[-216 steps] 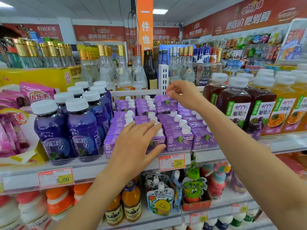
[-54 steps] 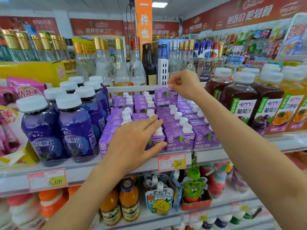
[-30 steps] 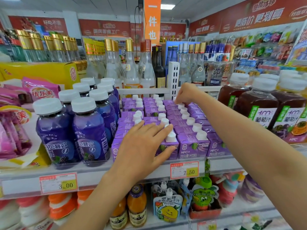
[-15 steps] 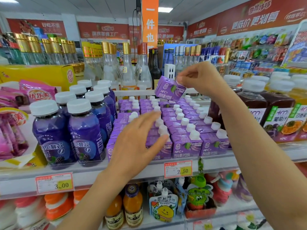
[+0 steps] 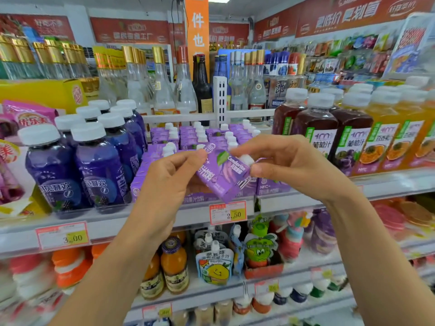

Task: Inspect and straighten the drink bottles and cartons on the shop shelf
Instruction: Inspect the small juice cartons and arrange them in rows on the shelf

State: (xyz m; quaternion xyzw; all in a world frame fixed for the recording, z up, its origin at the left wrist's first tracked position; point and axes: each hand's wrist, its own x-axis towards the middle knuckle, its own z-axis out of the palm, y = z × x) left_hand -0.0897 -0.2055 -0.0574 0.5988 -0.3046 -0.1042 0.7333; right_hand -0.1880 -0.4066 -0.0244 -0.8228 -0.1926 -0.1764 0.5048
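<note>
A small purple juice carton [image 5: 223, 175] with a white cap hangs tilted in front of the middle shelf, held between both hands. My left hand [image 5: 164, 184] pinches its upper left corner and cups it from below. My right hand [image 5: 289, 165] pinches its cap end from the right. Behind it, rows of the same purple cartons [image 5: 195, 137] with white caps fill the shelf. Purple bottles [image 5: 94, 165] with white caps stand to their left, dark grape and orange juice bottles [image 5: 329, 137] to their right.
The white shelf edge [image 5: 117, 222] carries price tags 3.00 and 2.50. Glass liquor bottles [image 5: 164, 90] stand behind a white rail. Pink snack bags [image 5: 14, 147] lie at far left. Pouches and small orange bottles [image 5: 174, 267] fill the shelf below.
My right hand lifted a carton from the back row and brought it forward and down. My left hand left the front cartons and took hold of that carton too.
</note>
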